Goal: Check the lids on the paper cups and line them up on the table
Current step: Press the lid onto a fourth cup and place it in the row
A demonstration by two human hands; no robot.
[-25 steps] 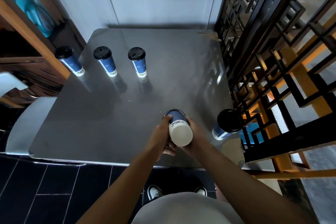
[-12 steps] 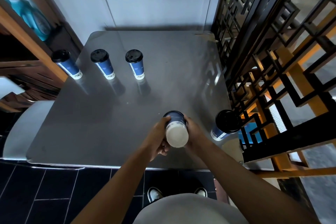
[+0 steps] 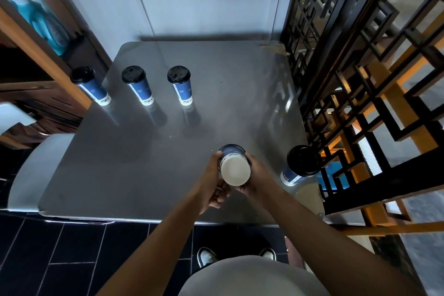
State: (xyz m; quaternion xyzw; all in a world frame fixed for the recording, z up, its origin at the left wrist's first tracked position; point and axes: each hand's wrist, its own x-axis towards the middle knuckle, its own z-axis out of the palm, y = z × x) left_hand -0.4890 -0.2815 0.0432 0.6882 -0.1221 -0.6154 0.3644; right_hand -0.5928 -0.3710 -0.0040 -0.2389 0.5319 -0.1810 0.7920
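You held the cup (image 3: 234,166) upended above the near edge of the table (image 3: 144,175), its white base toward you and its lid pointing away and down. Your left hand (image 3: 212,184) curled round one side and your right hand (image 3: 255,176) clasped the other. If that lid was loose, the tilt could have popped it off and spilled onto the steel. At the near right corner a waiting cup (image 3: 300,164) stood hard by the edge; a careless elbow could have knocked it off. Toward the far left edge, three lidded cups (image 3: 179,85) stood upright in a row.
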